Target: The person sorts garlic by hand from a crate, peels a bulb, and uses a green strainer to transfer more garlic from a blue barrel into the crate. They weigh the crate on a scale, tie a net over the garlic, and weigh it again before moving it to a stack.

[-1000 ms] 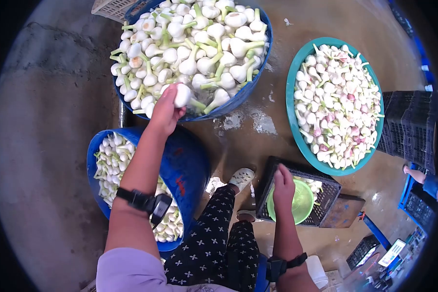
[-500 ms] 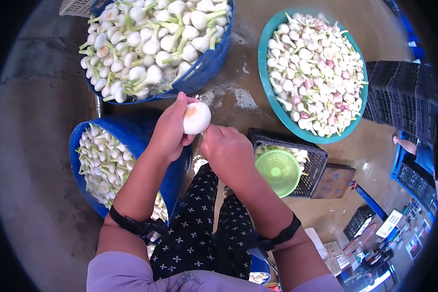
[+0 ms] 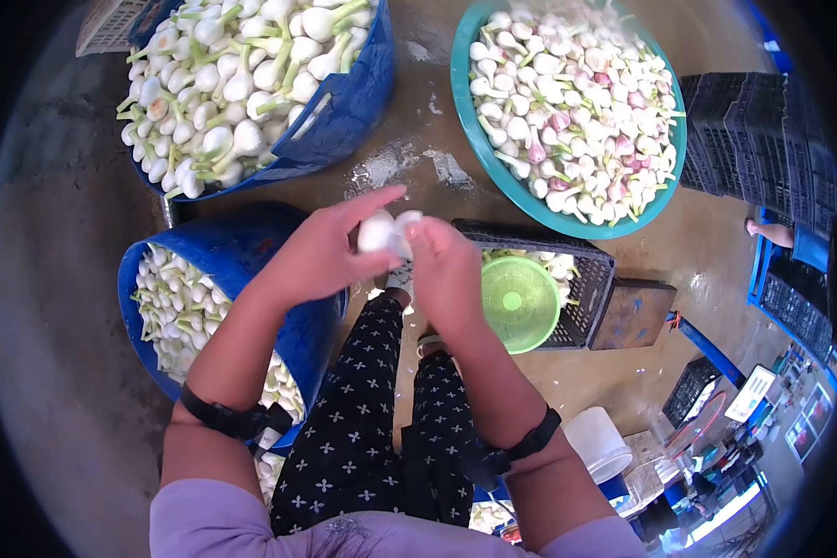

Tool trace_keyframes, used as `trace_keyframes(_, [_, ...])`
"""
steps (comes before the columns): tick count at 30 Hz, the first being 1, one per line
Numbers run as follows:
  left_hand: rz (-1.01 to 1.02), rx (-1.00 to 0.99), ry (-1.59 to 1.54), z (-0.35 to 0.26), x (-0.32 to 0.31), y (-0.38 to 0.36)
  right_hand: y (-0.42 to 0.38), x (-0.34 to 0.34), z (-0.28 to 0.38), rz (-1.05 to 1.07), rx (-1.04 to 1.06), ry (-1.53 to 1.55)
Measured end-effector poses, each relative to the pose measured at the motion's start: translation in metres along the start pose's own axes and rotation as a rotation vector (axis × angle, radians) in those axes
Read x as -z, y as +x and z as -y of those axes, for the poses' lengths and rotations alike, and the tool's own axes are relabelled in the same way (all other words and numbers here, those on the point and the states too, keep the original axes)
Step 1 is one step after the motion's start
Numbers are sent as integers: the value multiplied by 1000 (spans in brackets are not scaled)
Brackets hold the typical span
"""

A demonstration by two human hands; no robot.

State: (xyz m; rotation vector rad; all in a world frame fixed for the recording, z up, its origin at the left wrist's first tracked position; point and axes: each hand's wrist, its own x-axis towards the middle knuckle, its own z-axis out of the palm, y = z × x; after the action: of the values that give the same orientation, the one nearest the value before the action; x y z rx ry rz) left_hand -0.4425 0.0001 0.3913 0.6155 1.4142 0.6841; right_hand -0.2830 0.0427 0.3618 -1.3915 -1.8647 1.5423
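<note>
My left hand (image 3: 312,251) holds a white garlic bulb (image 3: 374,234) between its thumb and fingers, in front of my body. The index finger stretches out past the top of the bulb. Close against the bulb's right side is my right hand (image 3: 448,274), its thumb and fingers pinching a thin white flap that looks like garlic skin (image 3: 407,221). Motion blurs the bulb and the fingertips. Below the right hand, a light green plastic bowl (image 3: 521,302) rests in a black crate (image 3: 591,284) that also has garlic in it.
A blue tub (image 3: 344,121) heaped with stemmed garlic stands at the upper left. Below it leans another blue tub (image 3: 242,242) of garlic. A round teal basin (image 3: 474,112) holds more bulbs. Stacked black crates (image 3: 763,139) and another person's arm (image 3: 772,232) are at right.
The right hand has moved up beside the bulb and now pinches a white flap. Fingers of the left hand have spread wider around the bulb. The whole view has shifted slightly.
</note>
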Motion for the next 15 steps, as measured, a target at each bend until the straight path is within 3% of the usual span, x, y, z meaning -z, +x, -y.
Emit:
trace_keyframes(1, [-69,-267,311,-2,-6,-2,5,4,-6,27,-203,168])
trace_keyframes(2, [-137,-540,620,-6,-12,-5,9,8,-12,20,-207,170])
trace_keyframes(4, [-113,-565,703,-9,-18,-6,16,15,-13,180,-691,857])
trace_keyframes(6, [-158,-743,1003,0,-22,0,14,17,-5,109,-737,954])
trace_keyframes(7, [-154,-743,1003,6,-24,3,12,19,-2,82,-718,1075])
trace_keyframes(9, [-299,-507,200,20,-32,10,4,19,0,53,-695,1195])
trace_keyframes(11, [-442,-323,-597,34,-39,22,-12,17,-1,3,-288,927])
trace_keyframes(12, [-442,-325,-594,38,-35,26,-22,18,-2,4,-286,929])
trace_keyframes(14, [-440,-51,-1125,43,-25,28,-45,25,-7,118,47,352])
trace_keyframes(15, [-521,67,-1170,26,-29,26,-55,29,-10,122,49,357])
